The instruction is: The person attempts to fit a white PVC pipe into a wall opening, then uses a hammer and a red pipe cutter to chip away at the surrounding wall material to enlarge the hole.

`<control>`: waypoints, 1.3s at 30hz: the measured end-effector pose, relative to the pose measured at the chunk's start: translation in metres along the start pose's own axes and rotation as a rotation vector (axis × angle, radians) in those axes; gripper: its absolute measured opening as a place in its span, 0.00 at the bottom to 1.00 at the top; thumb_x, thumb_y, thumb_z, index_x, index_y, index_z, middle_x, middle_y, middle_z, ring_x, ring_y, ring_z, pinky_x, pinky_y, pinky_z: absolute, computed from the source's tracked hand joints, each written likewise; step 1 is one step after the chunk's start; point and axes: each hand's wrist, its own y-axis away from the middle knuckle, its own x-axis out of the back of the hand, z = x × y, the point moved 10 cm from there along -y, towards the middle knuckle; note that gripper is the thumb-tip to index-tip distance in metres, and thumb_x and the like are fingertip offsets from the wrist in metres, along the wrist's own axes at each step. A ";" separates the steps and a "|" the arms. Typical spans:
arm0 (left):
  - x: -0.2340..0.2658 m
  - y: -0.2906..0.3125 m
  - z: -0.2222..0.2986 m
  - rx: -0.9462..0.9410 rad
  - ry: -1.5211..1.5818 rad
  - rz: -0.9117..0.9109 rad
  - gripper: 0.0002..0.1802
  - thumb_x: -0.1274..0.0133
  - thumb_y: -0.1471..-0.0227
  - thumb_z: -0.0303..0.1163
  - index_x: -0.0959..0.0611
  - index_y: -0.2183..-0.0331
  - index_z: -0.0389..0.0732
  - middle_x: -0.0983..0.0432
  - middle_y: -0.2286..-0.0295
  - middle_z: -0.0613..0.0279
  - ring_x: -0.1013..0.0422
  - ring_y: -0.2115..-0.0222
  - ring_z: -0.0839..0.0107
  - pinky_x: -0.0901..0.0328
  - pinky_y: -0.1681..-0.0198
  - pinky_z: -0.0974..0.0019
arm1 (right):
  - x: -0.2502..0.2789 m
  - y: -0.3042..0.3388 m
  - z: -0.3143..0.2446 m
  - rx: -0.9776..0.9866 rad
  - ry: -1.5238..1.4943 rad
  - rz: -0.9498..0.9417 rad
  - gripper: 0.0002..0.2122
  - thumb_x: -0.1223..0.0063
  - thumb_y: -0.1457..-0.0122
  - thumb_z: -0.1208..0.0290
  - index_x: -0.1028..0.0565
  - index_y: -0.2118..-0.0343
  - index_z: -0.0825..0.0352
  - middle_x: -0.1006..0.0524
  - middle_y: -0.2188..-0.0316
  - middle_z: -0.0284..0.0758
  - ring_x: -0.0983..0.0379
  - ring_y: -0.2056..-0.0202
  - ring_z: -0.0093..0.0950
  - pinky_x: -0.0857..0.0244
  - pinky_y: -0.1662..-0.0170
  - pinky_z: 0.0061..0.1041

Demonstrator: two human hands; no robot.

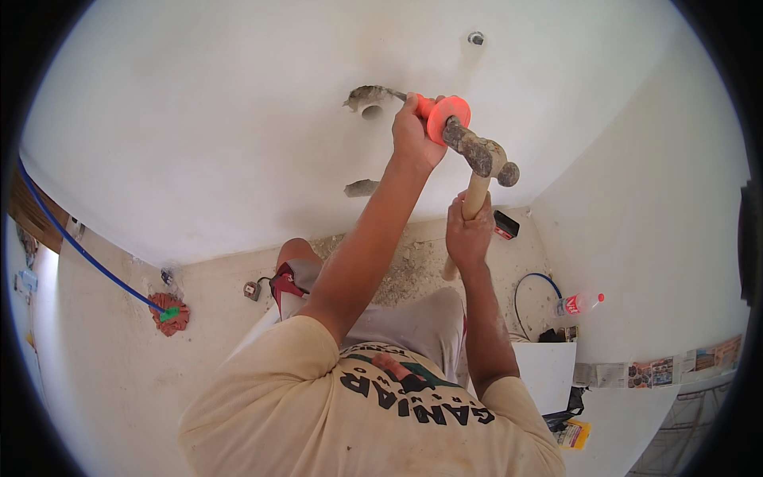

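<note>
My left hand [416,137] is wrapped round a chisel [448,119] with an orange grip and a round orange guard. Its metal tip reaches into a rough, chipped hole [366,98] in the white wall. In my right hand [469,232] is the pale wooden handle of a hammer [486,156], whose worn head is up against the chisel's struck end, by the guard. A round opening [372,113] sits just under the chipped hole. Lower on the wall, beside my left forearm, is a second broken hole [362,188].
Rubble [405,266] lies along the wall's foot. A small black and red box [505,225] stands right of my right hand. Farther right is a plastic bottle [579,304]. At left, a blue hose [87,258] runs down to a reddish cloth [168,313]. A round wall fitting [476,38] shows above.
</note>
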 end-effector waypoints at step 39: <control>-0.008 -0.047 -0.018 -0.309 -0.141 0.540 0.16 0.66 0.35 0.46 0.32 0.66 0.44 0.29 0.64 0.62 0.30 0.66 0.68 0.32 0.60 0.61 | 0.062 -0.019 0.016 -0.139 -0.173 -0.122 0.09 0.47 0.42 0.78 0.30 0.59 0.65 0.31 0.82 0.28 0.38 0.87 0.15 0.43 0.84 0.19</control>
